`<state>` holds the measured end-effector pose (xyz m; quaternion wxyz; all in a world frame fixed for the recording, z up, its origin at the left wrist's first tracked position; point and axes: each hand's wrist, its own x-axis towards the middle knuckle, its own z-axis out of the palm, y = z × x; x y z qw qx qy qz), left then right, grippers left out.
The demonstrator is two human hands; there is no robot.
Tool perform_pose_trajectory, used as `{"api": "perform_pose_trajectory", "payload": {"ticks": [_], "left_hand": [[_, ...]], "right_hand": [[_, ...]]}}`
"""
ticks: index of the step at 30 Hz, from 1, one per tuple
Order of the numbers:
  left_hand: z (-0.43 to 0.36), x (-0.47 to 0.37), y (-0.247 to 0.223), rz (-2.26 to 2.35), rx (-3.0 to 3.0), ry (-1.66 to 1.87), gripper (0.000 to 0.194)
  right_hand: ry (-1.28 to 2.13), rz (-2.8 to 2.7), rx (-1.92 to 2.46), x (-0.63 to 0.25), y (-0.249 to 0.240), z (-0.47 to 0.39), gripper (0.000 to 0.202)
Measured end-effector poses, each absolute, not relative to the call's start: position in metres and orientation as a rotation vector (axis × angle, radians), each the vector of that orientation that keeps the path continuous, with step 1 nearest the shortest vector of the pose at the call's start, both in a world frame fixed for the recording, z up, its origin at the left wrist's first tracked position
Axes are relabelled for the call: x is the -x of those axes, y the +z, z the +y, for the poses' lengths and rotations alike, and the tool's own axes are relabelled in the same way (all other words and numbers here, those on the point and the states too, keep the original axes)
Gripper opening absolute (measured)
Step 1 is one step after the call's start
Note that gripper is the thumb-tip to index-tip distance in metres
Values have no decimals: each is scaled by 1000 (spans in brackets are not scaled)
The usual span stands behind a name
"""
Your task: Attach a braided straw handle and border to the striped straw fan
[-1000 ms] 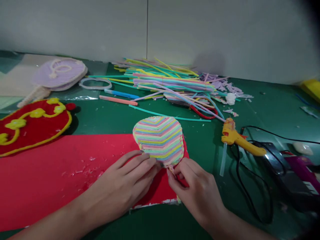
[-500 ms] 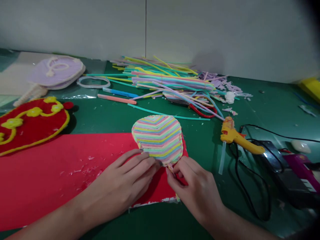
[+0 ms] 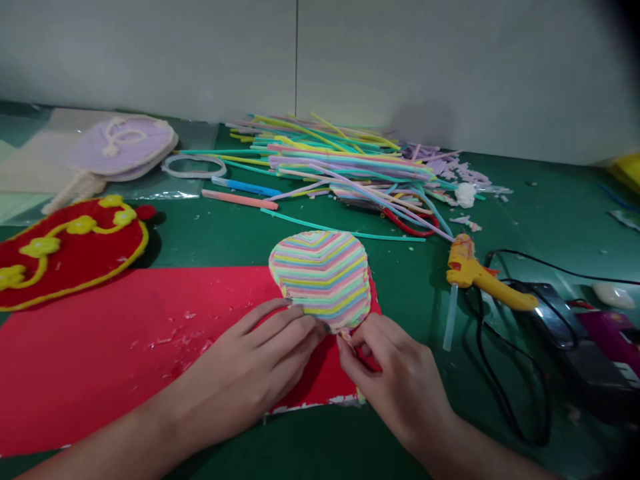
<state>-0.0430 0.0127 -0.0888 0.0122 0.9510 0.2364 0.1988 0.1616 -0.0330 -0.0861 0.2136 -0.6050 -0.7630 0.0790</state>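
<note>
A round fan-like piece (image 3: 323, 270) made of pastel pipe cleaners in chevron stripes lies over the right end of a red sheet (image 3: 125, 333). My left hand (image 3: 265, 353) is closed at its lower left edge, the fingertips partly hidden behind the knuckles. At the bottom edge, my right hand (image 3: 395, 363) pinches a short twisted pipe-cleaner stem (image 3: 345, 337) between thumb and fingers. Below the right hand, a bit of yellowish pipe cleaner shows at the sheet's corner.
A yellow glue gun (image 3: 475, 277) with its black cord lies right of my hands, beside a power strip (image 3: 555, 327). Behind are pipe cleaners (image 3: 345, 160), red-handled scissors (image 3: 410, 227) and two pens. On the left lie a red fan (image 3: 95, 253) and a lilac one (image 3: 127, 147).
The whole view has shifted slightly, so things appear a little further right. Both hands keep nearly the same hold on the striped piece and its stem.
</note>
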Motion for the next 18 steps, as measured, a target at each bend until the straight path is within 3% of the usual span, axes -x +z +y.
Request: {"api": "perform_pose_trajectory", "payload": {"ticks": [18], "left_hand": [[12, 43, -89, 743, -2987, 610, 28]], "right_hand": [[240, -2119, 1688, -161, -84, -33, 22]]}}
